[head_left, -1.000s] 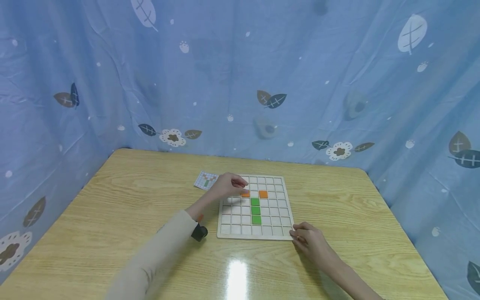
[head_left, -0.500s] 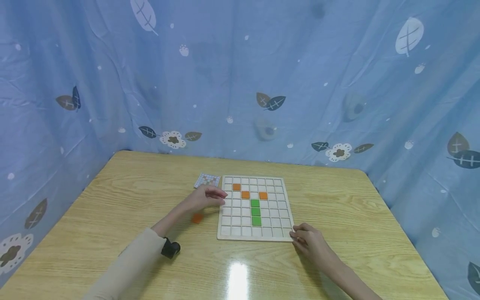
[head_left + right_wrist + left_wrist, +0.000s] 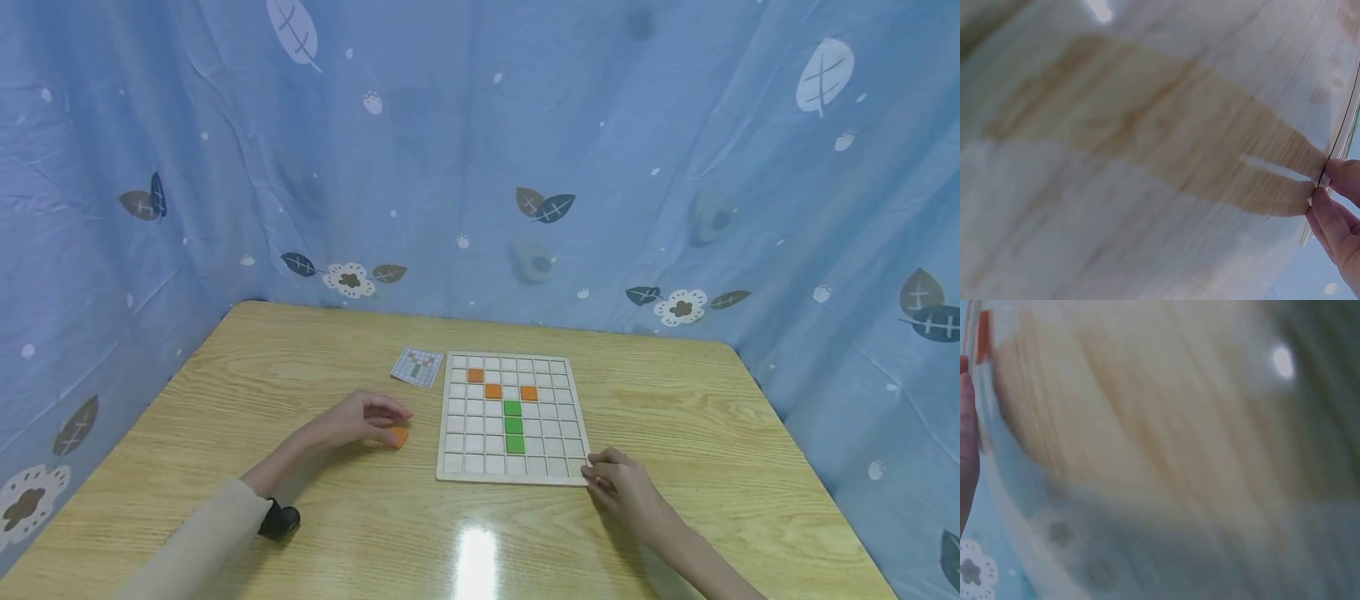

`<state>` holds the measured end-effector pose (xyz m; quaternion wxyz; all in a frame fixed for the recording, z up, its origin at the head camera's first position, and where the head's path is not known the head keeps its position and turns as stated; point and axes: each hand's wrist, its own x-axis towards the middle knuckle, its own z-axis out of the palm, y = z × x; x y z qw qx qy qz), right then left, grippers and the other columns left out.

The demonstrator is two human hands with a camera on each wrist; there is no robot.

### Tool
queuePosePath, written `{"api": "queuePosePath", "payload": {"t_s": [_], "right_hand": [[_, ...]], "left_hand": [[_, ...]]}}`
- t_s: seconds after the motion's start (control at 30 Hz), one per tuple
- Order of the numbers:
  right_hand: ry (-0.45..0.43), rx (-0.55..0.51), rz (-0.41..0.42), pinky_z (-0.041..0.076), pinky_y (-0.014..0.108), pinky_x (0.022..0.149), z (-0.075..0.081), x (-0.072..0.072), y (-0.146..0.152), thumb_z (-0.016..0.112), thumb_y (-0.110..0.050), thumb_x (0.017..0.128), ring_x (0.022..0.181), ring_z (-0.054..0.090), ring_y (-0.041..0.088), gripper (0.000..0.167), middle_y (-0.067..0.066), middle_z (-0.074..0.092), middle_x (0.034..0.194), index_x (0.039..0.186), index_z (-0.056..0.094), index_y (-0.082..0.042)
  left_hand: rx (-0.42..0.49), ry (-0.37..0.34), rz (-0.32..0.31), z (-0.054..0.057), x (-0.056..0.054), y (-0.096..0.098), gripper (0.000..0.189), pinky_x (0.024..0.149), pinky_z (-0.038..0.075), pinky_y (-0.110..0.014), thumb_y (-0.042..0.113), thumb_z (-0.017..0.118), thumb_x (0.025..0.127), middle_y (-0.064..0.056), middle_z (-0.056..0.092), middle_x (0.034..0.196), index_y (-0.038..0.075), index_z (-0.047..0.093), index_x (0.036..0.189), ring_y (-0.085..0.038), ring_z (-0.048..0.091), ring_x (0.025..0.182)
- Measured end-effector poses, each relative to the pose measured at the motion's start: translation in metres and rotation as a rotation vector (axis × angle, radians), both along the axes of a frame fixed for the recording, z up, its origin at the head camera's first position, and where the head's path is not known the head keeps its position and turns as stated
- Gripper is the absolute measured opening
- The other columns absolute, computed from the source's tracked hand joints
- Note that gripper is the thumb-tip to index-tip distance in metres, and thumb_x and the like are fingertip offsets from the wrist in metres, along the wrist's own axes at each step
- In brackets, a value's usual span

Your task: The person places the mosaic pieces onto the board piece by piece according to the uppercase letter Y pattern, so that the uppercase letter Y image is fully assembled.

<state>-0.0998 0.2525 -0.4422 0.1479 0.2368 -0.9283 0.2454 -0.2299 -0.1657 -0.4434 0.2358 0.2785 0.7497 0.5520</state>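
Note:
On the wooden table, in the head view, lies a square white grid board point(image 3: 476, 423). Three green tiles point(image 3: 513, 425) form a column in its middle, and three orange tiles point(image 3: 492, 391) sit in cells above them. My left hand point(image 3: 358, 419) is left of the board, thumb at a loose orange tile point(image 3: 401, 437) and fingers arched above it, with a gap between thumb and fingers. Thumb and fingers of my right hand point(image 3: 624, 485) pinch the board's near right corner; the right wrist view shows them at the board edge too.
A small printed card point(image 3: 417, 367) with a coloured grid pattern lies just left of the board's far corner. A blue patterned curtain point(image 3: 480, 167) hangs along the table's back and sides. A black wrist camera point(image 3: 281, 521) sits on the left sleeve.
My left hand has moved from over the board back toward me and left, down to the loose orange tile. An orange tile in the board's upper left has come into view. The right hand stays put.

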Motion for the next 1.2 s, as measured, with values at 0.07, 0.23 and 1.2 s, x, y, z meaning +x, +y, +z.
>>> {"api": "queuePosePath", "payload": {"t_s": [0.07, 0.23, 1.2], "right_hand": [[0.005, -0.002, 0.001, 0.055, 0.017, 0.062, 0.000, 0.000, 0.000, 0.075, 0.014, 0.071, 0.072, 0.067, 0.026, 0.016, 0.020, 0.064, 0.089, 0.083, 0.072, 0.004], [0.014, 0.001, 0.006, 0.055, 0.017, 0.061, 0.000, -0.001, 0.000, 0.076, 0.013, 0.070, 0.072, 0.067, 0.027, 0.016, 0.019, 0.064, 0.089, 0.083, 0.072, 0.004], [-0.008, 0.015, 0.002, 0.055, 0.018, 0.063, 0.001, 0.000, 0.001, 0.075, 0.012, 0.073, 0.074, 0.067, 0.028, 0.015, 0.019, 0.064, 0.089, 0.084, 0.073, 0.003]], "left_hand": [[-0.002, -0.016, -0.017, -0.001, 0.001, -0.005, 0.043, 0.098, 0.046, -0.028, 0.003, 0.076, 0.081, -0.026, 0.058, 0.124, -0.011, 0.061, 0.118, -0.038, 0.054, 0.118], [-0.014, -0.030, -0.033, -0.002, 0.003, -0.012, 0.042, 0.098, 0.045, -0.027, 0.001, 0.074, 0.082, -0.026, 0.056, 0.125, -0.011, 0.060, 0.119, -0.040, 0.051, 0.121], [-0.139, 0.307, 0.038, -0.007, 0.009, 0.002, 0.018, 0.081, 0.054, -0.024, 0.018, 0.076, 0.084, -0.003, 0.067, 0.099, 0.008, 0.070, 0.098, -0.011, 0.066, 0.091]]}}
